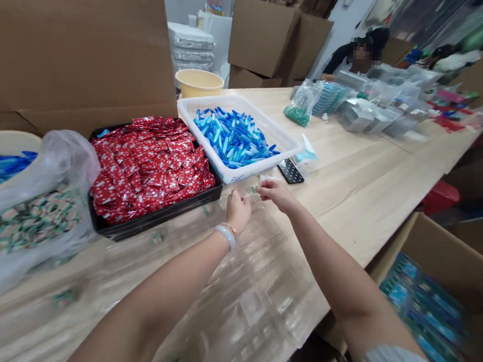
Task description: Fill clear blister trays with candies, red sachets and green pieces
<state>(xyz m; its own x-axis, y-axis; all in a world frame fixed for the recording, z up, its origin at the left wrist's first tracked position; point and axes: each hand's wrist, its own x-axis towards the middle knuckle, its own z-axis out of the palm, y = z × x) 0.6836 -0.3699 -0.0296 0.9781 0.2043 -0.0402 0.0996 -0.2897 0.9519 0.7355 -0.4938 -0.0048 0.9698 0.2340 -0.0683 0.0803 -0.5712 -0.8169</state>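
Note:
My left hand [238, 210], with a pale bangle at the wrist, is closed over clear plastic trays [254, 282] on the table; what its fingers hold is hidden. Just right of it, my right hand [277, 194] pinches a small green-and-tan piece [254, 188] at its fingertips. Similar small pieces lie in the clear trays, one [208, 209] left of my left hand. Beyond my hands are a white basket [242, 175] of blue plastic pieces [232, 135] and a black tray [154, 221] of red packets [146, 168].
A clear bag of small green-and-tan pieces [33, 220] lies at left beside a cream tub [14, 138]. A black dotted object [291, 171] rests by the basket. Wrapped packs [359, 115] and a person [360, 53] are farther back; an open carton [441, 247] stands at right.

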